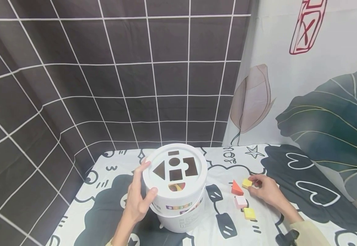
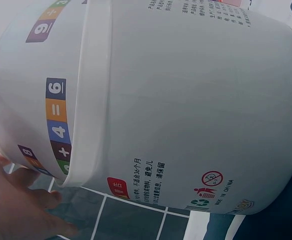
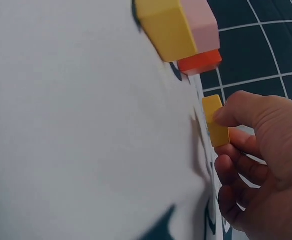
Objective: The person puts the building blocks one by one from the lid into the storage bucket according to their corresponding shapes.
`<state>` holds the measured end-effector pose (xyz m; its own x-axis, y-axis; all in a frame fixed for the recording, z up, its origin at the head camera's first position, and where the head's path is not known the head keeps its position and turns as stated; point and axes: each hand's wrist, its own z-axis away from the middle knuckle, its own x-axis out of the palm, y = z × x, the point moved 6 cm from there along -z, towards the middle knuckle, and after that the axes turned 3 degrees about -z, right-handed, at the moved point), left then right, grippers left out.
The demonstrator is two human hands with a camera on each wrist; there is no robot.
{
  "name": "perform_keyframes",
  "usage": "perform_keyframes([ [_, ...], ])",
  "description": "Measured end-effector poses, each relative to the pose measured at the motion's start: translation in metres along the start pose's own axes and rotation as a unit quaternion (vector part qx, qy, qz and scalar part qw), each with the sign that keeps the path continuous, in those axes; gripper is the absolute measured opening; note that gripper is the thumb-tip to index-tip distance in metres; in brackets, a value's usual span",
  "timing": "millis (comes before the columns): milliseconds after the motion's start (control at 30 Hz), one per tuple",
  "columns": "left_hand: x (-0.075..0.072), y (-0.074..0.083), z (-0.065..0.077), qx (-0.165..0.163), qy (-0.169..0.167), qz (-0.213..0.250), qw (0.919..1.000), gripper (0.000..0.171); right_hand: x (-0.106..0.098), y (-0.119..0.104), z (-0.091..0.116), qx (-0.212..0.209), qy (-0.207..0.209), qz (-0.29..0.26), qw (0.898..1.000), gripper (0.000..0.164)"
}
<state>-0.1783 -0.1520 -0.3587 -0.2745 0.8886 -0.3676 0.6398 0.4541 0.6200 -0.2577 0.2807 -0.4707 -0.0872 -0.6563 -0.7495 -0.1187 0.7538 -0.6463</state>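
Note:
A white lidded bucket (image 1: 181, 218) stands near the middle of the patterned cloth. Its lid (image 1: 155, 155) has several shaped holes, and coloured pieces show through one of them. At the bucket's left side my left hand (image 1: 138, 201) is spread, thumb and forefinger laid along the lid's edge. My right hand (image 1: 266, 191) pinches a small yellow block (image 1: 246, 183) between thumb and fingers, close over the cloth; the right wrist view shows this block (image 3: 216, 121) side-on. Just left of it is an orange-red triangular block (image 1: 236, 188). Nearer to me lie a pink block (image 1: 241, 202) and another yellow block (image 1: 250, 214).
Black-and-white printed cloth (image 1: 221, 229) covers the surface. A dark gridded curtain (image 1: 169, 82) hangs behind and along the left. On the right hangs a pale sheet (image 1: 276, 37) with a leaf print.

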Motion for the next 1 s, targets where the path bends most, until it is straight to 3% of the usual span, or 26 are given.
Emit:
perform_keyframes([
  [1000, 0.000, 0.000, 0.000, 0.015, 0.003, 0.008, 0.9998, 0.071, -0.031, -0.047, -0.001, -0.080, 0.036, -0.016, 0.996, 0.034],
])
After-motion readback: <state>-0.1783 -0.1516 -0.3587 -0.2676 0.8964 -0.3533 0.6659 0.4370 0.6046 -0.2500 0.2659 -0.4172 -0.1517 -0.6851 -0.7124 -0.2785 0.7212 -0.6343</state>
